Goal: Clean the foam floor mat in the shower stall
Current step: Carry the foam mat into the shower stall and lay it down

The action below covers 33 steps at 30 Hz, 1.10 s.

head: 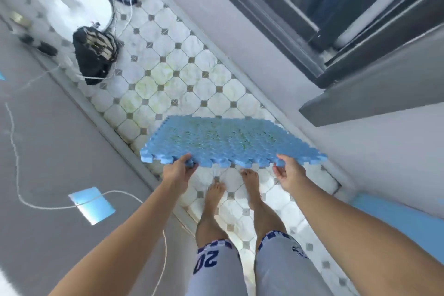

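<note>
Though blue, green-flecked foam mat (pixel 230 142)

Matt, bumpy blue foam mat (pixel 230 142) over glossy marbled floor tiles (pixel 168 60)

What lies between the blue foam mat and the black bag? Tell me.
Head view: only tiled floor, some tiles greenish, between the foam mat and the black bag.

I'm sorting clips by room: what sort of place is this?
Probably a home bathroom's shower area: white mosaic floor tiles, a white toilet-like fixture at the far end, and bare feet below a held-up blue foam mat.
</note>
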Motion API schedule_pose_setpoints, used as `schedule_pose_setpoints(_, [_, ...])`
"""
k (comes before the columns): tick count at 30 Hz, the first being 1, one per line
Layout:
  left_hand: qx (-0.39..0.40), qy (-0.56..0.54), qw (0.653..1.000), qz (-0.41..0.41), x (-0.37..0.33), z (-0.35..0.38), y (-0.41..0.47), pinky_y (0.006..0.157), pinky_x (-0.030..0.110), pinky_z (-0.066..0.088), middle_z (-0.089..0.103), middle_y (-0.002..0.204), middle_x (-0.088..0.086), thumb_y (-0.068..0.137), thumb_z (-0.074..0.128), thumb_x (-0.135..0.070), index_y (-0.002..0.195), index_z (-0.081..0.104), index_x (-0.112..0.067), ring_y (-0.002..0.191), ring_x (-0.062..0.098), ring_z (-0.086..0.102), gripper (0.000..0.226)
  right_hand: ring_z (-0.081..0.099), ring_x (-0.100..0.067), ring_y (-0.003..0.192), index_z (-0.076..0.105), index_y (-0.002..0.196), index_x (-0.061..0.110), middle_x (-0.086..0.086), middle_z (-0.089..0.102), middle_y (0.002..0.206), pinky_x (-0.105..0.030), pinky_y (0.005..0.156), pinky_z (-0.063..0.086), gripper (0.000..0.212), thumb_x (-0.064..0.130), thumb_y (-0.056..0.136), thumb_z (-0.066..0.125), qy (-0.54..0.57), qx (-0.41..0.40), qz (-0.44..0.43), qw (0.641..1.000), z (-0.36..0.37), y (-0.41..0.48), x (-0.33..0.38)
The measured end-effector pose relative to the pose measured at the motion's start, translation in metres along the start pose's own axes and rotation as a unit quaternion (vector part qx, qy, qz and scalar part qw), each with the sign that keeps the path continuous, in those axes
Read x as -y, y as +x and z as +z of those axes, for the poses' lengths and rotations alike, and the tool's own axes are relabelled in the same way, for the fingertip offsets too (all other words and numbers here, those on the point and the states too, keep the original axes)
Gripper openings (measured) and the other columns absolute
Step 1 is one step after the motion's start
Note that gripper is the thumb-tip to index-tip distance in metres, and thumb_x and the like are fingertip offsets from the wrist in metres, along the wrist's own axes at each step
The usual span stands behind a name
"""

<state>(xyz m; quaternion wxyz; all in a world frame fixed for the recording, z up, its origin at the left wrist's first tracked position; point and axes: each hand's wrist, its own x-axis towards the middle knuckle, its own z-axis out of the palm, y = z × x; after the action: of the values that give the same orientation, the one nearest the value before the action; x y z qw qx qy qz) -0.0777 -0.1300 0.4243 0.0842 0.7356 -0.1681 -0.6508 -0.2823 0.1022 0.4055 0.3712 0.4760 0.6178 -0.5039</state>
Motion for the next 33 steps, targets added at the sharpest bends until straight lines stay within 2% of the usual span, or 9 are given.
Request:
schedule_pose_setpoints(5, [0.074,0.163,0.984,0.013,-0.001,0.031,-0.056,0.051,0.031,0.063,0.062,0.122,0.022,0.095,0.072,-0.002,0.114,0.058,0.004,0.087,0.029,0.068,0.025,0.05,-0.017,0.05,0.064,0.094,0.008,-0.014,0.055,0.073,-0.022,0.044,0.053,0.022,0.012,0.079,0.08,0.138,-0.055,0.009,0.989,-0.098,-0.035,-0.05])
schedule_pose_setpoints(10, [0.146,0.311,0.938,0.039,0.043,0.063,-0.11,0.091,0.04,0.055,0.058,0.139,0.025,0.097,0.066,0.003,0.134,0.055,0.007,0.109,0.036,0.064,0.038,0.045,-0.014,0.036,0.058,0.078,0.008,-0.011,0.051,0.058,-0.021,0.04,0.051,0.018,0.01,0.085,0.074,0.289,-0.11,0.035,0.95,-0.178,-0.07,-0.12])
schedule_pose_setpoints(12, [0.172,0.373,0.911,0.043,0.07,0.073,-0.131,0.095,0.041,0.053,0.056,0.141,0.024,0.097,0.064,0.005,0.132,0.055,0.005,0.115,0.036,0.06,0.036,0.054,-0.014,0.039,0.059,0.078,0.007,-0.011,0.057,0.059,-0.022,0.045,0.056,0.018,0.011,0.084,0.076,0.341,-0.132,0.042,0.93,-0.209,-0.086,-0.151])
schedule_pose_setpoints(15, [0.206,0.462,0.862,0.04,0.119,0.085,-0.162,0.095,0.038,0.052,0.057,0.14,0.02,0.097,0.064,0.004,0.116,0.058,0.0,0.117,0.032,0.058,0.02,0.063,-0.02,0.064,0.063,0.085,0.006,-0.014,0.062,0.077,-0.026,0.051,0.056,0.015,0.013,0.083,0.076,0.411,-0.176,0.042,0.894,-0.254,-0.105,-0.204])
schedule_pose_setpoints(18, [0.241,0.55,0.798,0.041,0.181,0.096,-0.191,0.094,0.037,0.054,0.057,0.145,0.019,0.096,0.067,0.003,0.133,0.058,0.003,0.131,0.037,0.058,0.038,0.061,-0.021,0.074,0.067,0.09,0.009,-0.012,0.061,0.083,-0.026,0.055,0.057,0.005,0.014,0.091,0.069,0.478,-0.204,0.043,0.853,-0.294,-0.122,-0.258])
schedule_pose_setpoints(21, [0.257,0.622,0.738,0.046,0.245,0.097,-0.218,0.091,0.035,0.061,0.054,0.149,0.017,0.096,0.068,0.001,0.14,0.056,0.003,0.131,0.038,0.059,0.046,0.062,-0.023,0.079,0.067,0.092,0.007,-0.011,0.062,0.087,-0.037,0.075,0.058,0.008,0.015,0.091,0.07,0.541,-0.239,0.056,0.804,-0.32,-0.135,-0.31])
schedule_pose_setpoints(24, [0.27,0.676,0.684,0.052,0.304,0.088,-0.237,0.106,0.039,0.053,0.048,0.157,0.015,0.096,0.068,0.002,0.142,0.055,0.002,0.132,0.038,0.059,0.048,0.066,-0.025,0.078,0.068,0.093,0.002,-0.013,0.066,0.088,-0.034,0.064,0.056,0.018,0.018,0.087,0.074,0.59,-0.284,0.074,0.752,-0.341,-0.142,-0.357])
schedule_pose_setpoints(28, [0.277,0.74,0.61,0.057,0.372,0.08,-0.254,0.106,0.04,0.052,0.044,0.158,0.02,0.096,0.067,0.003,0.141,0.055,0.005,0.137,0.039,0.054,0.047,0.059,-0.023,0.063,0.065,0.098,-0.002,-0.015,0.062,0.08,-0.018,0.039,0.045,0.021,0.017,0.091,0.07,0.617,-0.312,0.101,0.715,-0.362,-0.151,-0.4])
schedule_pose_setpoints(33, [0.304,0.77,0.558,0.06,0.438,0.092,-0.269,0.096,0.039,0.052,0.05,0.153,0.021,0.095,0.066,0.007,0.137,0.055,0.004,0.136,0.036,0.053,0.043,0.057,-0.022,0.06,0.064,0.099,0.001,-0.021,0.065,0.093,-0.019,0.04,0.045,0.03,0.027,0.088,0.074,0.653,-0.318,0.109,0.678,-0.377,-0.142,-0.425])
